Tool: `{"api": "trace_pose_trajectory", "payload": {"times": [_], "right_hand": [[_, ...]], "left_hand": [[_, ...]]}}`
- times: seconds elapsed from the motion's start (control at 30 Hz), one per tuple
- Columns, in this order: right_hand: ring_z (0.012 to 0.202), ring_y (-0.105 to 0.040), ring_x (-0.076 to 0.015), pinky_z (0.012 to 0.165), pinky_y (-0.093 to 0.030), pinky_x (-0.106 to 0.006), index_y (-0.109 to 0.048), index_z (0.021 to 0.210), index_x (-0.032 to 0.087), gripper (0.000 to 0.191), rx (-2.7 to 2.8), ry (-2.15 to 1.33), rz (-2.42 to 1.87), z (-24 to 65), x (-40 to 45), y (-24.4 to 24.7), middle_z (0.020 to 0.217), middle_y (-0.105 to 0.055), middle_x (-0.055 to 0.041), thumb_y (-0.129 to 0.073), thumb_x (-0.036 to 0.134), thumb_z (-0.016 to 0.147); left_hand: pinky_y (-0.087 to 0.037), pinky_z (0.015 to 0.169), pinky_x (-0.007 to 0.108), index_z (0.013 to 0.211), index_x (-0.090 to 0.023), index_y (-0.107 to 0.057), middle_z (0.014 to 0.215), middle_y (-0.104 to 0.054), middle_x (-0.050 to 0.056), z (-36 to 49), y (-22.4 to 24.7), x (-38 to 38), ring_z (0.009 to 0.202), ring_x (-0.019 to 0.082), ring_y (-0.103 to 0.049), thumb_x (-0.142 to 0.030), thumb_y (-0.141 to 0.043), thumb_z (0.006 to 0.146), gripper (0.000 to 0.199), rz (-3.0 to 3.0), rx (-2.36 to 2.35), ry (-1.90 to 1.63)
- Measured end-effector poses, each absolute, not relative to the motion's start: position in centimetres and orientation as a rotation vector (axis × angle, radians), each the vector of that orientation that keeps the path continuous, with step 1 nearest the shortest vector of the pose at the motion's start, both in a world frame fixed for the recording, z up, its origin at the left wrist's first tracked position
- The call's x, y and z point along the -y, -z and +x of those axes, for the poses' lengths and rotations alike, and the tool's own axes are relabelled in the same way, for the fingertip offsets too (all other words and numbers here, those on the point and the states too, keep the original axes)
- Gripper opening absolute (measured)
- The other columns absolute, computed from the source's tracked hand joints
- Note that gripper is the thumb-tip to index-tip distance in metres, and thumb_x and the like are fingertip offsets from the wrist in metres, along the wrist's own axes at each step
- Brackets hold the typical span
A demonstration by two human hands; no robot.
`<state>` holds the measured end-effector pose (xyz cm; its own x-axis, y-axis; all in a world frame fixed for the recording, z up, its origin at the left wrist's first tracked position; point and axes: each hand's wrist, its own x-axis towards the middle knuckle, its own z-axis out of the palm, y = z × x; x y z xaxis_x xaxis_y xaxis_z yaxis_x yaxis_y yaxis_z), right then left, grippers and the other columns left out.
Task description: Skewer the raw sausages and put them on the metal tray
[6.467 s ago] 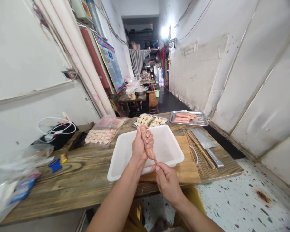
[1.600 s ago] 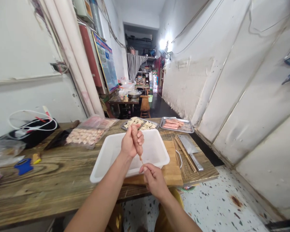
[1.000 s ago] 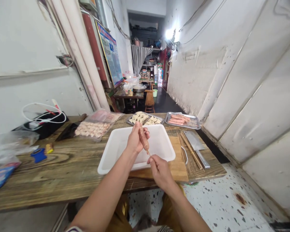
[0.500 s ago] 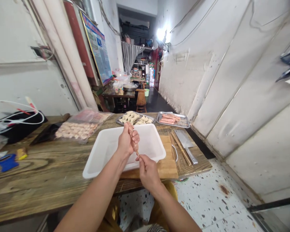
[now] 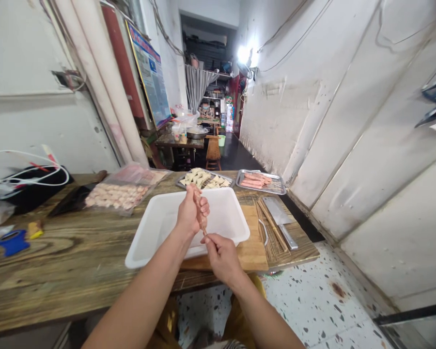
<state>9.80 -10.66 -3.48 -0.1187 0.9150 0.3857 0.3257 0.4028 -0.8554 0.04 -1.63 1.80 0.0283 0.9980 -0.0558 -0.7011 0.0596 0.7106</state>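
Observation:
My left hand is wrapped round a pinkish meat skewer above the white plastic tub. The skewer slants down toward me, and its lower end is pinched between the thumb and fingers of my right hand. Under the tub's right side lies a wooden cutting board. Right of it are thin bamboo sticks and a cleaver. Behind the tub stand a metal tray with pinkish meat skewers and another tray with pale folded pieces on sticks.
On the wooden table, a bag of meat pieces lies at left, with a blue object and white cable farther left. A wall runs along the right. Another table stands in back.
My right hand has shifted slightly left at the skewer's lower end. My left hand keeps its grip in nearly the same place. The view has moved a little.

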Motion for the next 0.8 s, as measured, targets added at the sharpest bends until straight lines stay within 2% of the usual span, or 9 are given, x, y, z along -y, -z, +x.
{"api": "trace_pose_trajectory", "payload": {"times": [0.13,0.37,0.53,0.7,0.8], "right_hand": [[0.057,-0.049,-0.0145,0.056,-0.036,-0.024,-0.064,0.079,0.014,0.032,1.619,-0.693,-1.108,9.1,11.0,3.8,0.063,-0.055,-0.0023,-0.035,0.024,0.088],[0.05,-0.038,-0.012,0.049,-0.03,-0.024,-0.058,0.077,0.015,0.03,1.437,-0.709,-1.14,7.6,11.4,4.9,0.057,-0.044,0.0022,-0.034,0.028,0.09],[0.056,-0.045,-0.0134,0.055,-0.035,-0.024,-0.056,0.075,0.015,0.028,1.398,-0.677,-1.136,6.9,11.4,5.4,0.063,-0.051,-0.0004,-0.035,0.027,0.09],[0.057,-0.048,-0.0135,0.055,-0.037,-0.023,-0.058,0.078,0.015,0.028,1.375,-0.695,-1.133,6.6,11.3,5.7,0.063,-0.053,-0.0005,-0.035,0.027,0.09],[0.055,-0.049,-0.0136,0.053,-0.038,-0.023,-0.06,0.079,0.015,0.031,1.432,-0.694,-1.132,7.4,11.0,5.8,0.061,-0.054,-0.0005,-0.035,0.028,0.091]], "left_hand": [[-0.024,0.034,0.016,0.075,-0.02,-0.041,0.047,-0.032,-0.009,0.3,-1.9,1.8,0.032,0.005,-0.031,-0.056,-0.05,0.082,0.038,0.564,-0.64,-1.42],[-0.021,0.033,0.015,0.076,-0.02,-0.042,0.048,-0.03,-0.009,0.6,-1.6,1.9,0.032,0.004,-0.027,-0.062,-0.051,0.079,0.043,0.551,-0.647,-1.408],[-0.021,0.033,0.015,0.077,-0.02,-0.043,0.048,-0.03,-0.009,0.5,-1.1,1.9,0.033,0.004,-0.027,-0.062,-0.053,0.077,0.043,0.573,-0.643,-1.407],[-0.02,0.033,0.016,0.076,-0.02,-0.043,0.047,-0.03,-0.009,0.5,-0.5,1.8,0.032,0.005,-0.026,-0.064,-0.052,0.077,0.044,0.558,-0.638,-1.396],[-0.025,0.036,0.017,0.077,-0.02,-0.045,0.048,-0.035,-0.008,0.1,-0.4,1.8,0.035,0.006,-0.032,-0.062,-0.054,0.077,0.043,0.591,-0.633,-1.383]]}}
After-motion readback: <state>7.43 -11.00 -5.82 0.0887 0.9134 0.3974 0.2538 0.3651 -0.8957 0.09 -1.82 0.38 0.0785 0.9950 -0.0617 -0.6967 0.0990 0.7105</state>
